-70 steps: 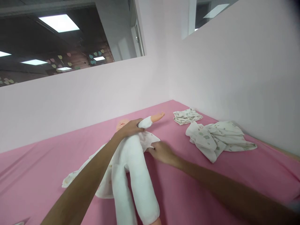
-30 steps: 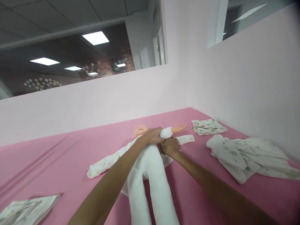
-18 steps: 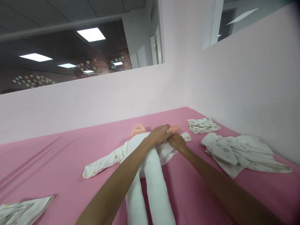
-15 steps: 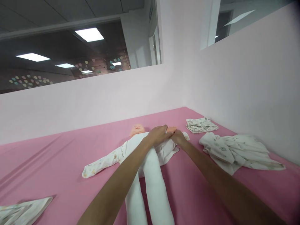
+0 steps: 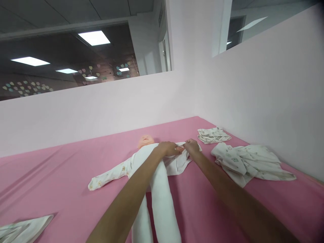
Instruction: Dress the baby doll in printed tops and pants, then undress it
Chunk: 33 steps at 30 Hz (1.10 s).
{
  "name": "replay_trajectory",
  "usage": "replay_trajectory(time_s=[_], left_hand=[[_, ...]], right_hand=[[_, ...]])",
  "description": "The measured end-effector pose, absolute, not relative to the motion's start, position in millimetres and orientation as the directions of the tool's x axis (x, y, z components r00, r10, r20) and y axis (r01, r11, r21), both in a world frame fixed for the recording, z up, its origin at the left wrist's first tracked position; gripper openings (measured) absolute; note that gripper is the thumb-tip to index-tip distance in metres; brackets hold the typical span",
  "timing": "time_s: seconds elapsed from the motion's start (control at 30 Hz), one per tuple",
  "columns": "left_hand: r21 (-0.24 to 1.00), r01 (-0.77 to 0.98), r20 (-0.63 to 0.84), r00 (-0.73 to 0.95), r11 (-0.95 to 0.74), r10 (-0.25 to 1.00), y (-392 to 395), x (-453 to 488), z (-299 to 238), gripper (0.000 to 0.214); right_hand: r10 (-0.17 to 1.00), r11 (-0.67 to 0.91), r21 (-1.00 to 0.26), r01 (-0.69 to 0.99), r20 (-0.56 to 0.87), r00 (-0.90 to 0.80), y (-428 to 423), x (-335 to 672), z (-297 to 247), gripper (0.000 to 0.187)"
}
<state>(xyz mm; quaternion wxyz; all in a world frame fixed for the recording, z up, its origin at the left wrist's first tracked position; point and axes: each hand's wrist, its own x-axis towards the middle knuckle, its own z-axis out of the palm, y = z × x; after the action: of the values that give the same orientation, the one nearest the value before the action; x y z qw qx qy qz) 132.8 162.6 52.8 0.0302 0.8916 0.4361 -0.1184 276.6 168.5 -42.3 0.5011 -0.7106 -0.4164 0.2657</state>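
Observation:
A baby doll [image 5: 146, 140] in a white body suit lies face up on the pink sheet [image 5: 63, 168], its white legs pointing toward me. A patterned white romper [image 5: 111, 172] is spread under it, one empty sleeve stretched out to the left. My left hand [image 5: 167, 148] is closed round the doll's arm, which is bent in by its shoulder. My right hand [image 5: 191, 147] is closed on the romper's other sleeve right beside it. Both hands touch at the doll's shoulder.
A folded patterned cloth [image 5: 213, 134] lies near the far right corner. A crumpled patterned garment [image 5: 249, 162] lies by the right wall. Another folded cloth [image 5: 22, 228] shows at the lower left. Pale pink walls [image 5: 265, 84] close in the surface at the back and right.
The doll's arm, held out straight before, is now bent in against the shoulder. My right hand moved from the romper's side up to the sleeve. The sleeve end is bunched under it.

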Motion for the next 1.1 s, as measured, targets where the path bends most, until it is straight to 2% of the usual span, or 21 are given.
replay_trajectory(time_s=[0.07, 0.17, 0.3, 0.43, 0.6, 0.73, 0.83, 0.93, 1.03, 1.1], left_hand=[[-0.068, 0.79, -0.209, 0.586, -0.61, 0.783, 160, 135, 51, 0.047], [-0.091, 0.803, -0.156, 0.572, -0.589, 0.805, 161, 137, 48, 0.047], [-0.094, 0.802, -0.158, 0.573, -0.59, 0.804, 165, 132, 45, 0.033], [-0.098, 0.796, -0.13, 0.585, -0.597, 0.801, 167, 127, 41, 0.028], [-0.092, 0.811, -0.059, 0.575, -0.578, 0.816, 162, 117, 42, 0.026], [-0.037, 0.808, 0.024, 0.588, -0.587, 0.808, 144, 88, 49, 0.024], [0.058, 0.81, 0.132, 0.573, -0.584, 0.809, 116, 56, 49, 0.034], [0.28, 0.83, 0.284, 0.409, -0.483, 0.867, 82, 20, 43, 0.039], [0.397, 0.882, 0.29, 0.141, -0.254, 0.946, 54, -15, 31, 0.043], [0.459, 0.879, 0.209, 0.034, -0.129, 0.977, 43, -35, 21, 0.041]], right_hand=[[0.849, -0.128, -0.901, 0.414, 0.117, 0.516, 162, 273, -35, 0.006], [0.838, -0.046, -0.856, 0.515, 0.247, 0.486, 149, 262, -24, 0.014], [0.855, 0.089, -0.833, 0.546, 0.345, 0.388, 140, 246, -17, 0.021], [0.894, 0.174, -0.871, 0.46, 0.336, 0.298, 144, 236, -19, 0.021], [0.939, 0.236, -0.916, 0.325, 0.301, 0.168, 130, 225, -18, 0.039], [0.973, 0.194, -0.946, 0.258, 0.219, 0.074, 97, 227, -13, 0.053], [0.994, 0.108, -0.968, 0.228, 0.112, 0.002, 69, 233, -10, 0.054], [0.996, 0.049, -0.968, 0.247, 0.028, -0.09, 46, 238, -8, 0.046], [0.991, 0.016, -0.946, 0.325, -0.027, -0.128, 31, 241, -7, 0.025], [0.992, 0.001, -0.936, 0.353, -0.044, -0.117, 27, 240, -5, 0.014]])
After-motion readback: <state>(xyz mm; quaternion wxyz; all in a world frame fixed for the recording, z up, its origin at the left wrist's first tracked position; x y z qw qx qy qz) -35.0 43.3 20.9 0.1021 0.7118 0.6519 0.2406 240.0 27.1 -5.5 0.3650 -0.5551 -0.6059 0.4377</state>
